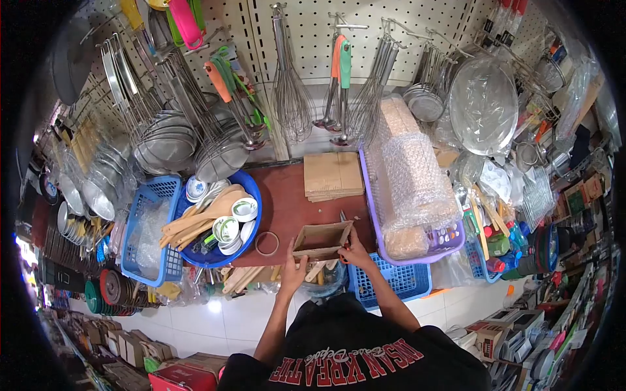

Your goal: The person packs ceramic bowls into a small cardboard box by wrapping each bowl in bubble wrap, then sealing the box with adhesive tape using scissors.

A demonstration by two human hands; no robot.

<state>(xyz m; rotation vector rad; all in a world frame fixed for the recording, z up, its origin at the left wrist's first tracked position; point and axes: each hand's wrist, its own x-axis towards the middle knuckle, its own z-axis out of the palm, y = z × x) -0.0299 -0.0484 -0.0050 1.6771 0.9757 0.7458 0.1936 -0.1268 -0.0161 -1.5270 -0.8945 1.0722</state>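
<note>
A small open-topped cardboard box (pixel 321 240) is held between my two hands at the front of the reddish-brown shelf. My left hand (pixel 293 268) is closed on its left side, with the thumb at the front wall. At the right side, my right hand (pixel 355 253) grips the box near its corner. Something with a red-orange part shows by the right fingers, and a pointed metal tip sticks up behind the box; they look like scissors, partly hidden. A roll of tape (pixel 267 251) lies to the left of the box. Behind it sits a stack of flat cardboard pieces (pixel 332 174).
To the left stand a blue bowl (pixel 256 225) of wooden spatulas and small dishes and a blue basket (pixel 134 264). A purple basket (pixel 417 259) on the right holds bubble-wrapped goods. Whisks (pixel 287 98), ladles and strainers hang from the pegboard. A blue crate (pixel 391 283) sits below.
</note>
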